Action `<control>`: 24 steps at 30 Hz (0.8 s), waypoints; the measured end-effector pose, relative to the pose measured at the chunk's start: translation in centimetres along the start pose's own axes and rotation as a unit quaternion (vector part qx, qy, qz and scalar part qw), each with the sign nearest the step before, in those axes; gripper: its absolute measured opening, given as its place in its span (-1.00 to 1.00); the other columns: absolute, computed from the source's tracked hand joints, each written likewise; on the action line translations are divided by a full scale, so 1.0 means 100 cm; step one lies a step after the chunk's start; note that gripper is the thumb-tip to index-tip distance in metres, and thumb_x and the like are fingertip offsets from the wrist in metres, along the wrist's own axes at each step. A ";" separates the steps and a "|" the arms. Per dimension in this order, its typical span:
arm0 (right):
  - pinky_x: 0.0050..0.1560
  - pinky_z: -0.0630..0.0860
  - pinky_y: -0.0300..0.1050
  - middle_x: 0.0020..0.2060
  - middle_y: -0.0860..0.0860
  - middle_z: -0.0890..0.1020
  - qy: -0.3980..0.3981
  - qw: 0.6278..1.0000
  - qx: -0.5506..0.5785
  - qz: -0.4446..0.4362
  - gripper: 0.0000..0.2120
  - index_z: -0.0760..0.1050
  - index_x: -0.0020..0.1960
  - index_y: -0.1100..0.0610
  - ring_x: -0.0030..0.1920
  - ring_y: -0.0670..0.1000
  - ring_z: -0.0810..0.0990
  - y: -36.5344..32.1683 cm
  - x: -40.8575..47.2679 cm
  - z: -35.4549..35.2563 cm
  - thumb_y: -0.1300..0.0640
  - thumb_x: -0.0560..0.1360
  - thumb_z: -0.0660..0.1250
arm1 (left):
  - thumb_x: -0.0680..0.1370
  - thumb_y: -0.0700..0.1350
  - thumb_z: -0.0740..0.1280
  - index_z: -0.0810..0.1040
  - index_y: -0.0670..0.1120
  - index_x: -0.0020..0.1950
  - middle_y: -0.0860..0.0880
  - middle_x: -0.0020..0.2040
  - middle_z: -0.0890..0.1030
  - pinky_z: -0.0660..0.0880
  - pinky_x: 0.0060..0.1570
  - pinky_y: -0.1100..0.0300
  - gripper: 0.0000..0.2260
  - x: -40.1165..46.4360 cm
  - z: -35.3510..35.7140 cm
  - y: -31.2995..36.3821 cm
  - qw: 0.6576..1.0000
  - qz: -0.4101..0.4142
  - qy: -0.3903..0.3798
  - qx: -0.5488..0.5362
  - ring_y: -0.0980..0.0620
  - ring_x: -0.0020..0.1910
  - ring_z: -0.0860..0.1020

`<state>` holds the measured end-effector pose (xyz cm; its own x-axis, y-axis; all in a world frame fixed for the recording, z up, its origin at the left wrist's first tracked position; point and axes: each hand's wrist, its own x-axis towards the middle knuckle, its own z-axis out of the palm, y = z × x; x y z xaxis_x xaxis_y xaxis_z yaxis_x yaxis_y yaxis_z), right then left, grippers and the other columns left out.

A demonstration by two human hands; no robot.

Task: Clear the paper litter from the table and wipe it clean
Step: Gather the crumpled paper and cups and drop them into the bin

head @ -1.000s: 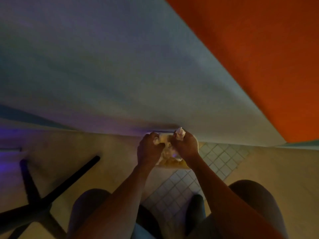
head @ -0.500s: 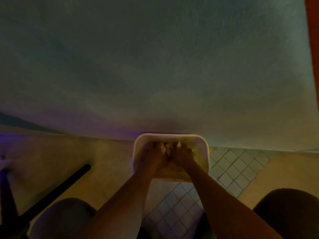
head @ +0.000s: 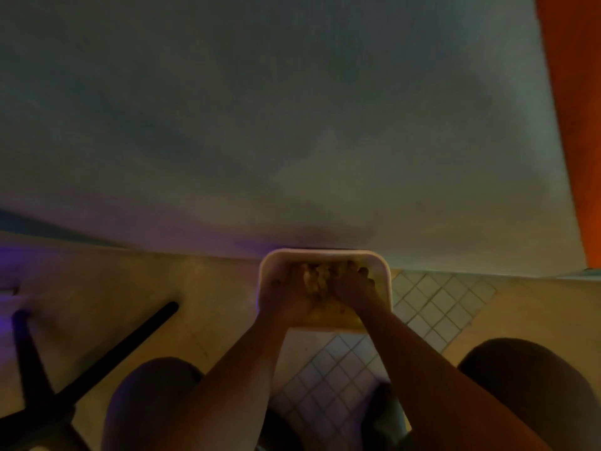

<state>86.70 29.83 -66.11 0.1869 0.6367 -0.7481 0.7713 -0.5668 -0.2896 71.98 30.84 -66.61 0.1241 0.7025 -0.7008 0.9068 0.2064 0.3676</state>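
- the crumpled pale paper litter point(head: 313, 279) is a lumpy, wrinkled wad, yellowish in this dim light, with no clean edges that i can make out
- it sits down inside the white rounded-rectangular plastic bin point(head: 383, 271), toward the bin's far side, squeezed between my two hands
- the wad is too bunched up to have a clear long axis or a way it points; the bin itself runs longer from left to right, with its open mouth facing up at me
- my left hand point(head: 286, 296) is inside the bin with the fingers curled in against the left side of the paper
- my right hand point(head: 353, 284) is curled against the right side of the paper, knuckles up, fingertips toward the far wall of the bin
- the bin stands on the beige floor point(head: 162, 288) right against the foot of the grey-green wall point(head: 292, 125)
- a patch of small white square floor tiles point(head: 435, 304) lies just right of the bin
- black metal furniture legs point(head: 123, 346) cross at lower left
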 end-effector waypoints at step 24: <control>0.28 0.42 -0.03 0.44 0.07 0.44 0.007 0.990 0.115 -0.085 -0.50 0.32 0.50 0.00 0.35 0.13 0.48 -0.096 -0.444 -0.228 -0.01 0.59 0.29 | 0.50 0.06 0.38 0.29 0.04 0.52 -0.06 0.52 0.31 0.49 0.26 -0.02 -0.39 -0.426 -0.242 0.118 0.991 0.077 0.077 -0.076 -0.14 0.38 0.43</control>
<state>84.88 18.94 -16.49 0.0763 0.7396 -0.6687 0.6336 -0.5538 -0.5402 67.67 19.79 -17.64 0.1835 0.8265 -0.5322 0.8090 0.1806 0.5593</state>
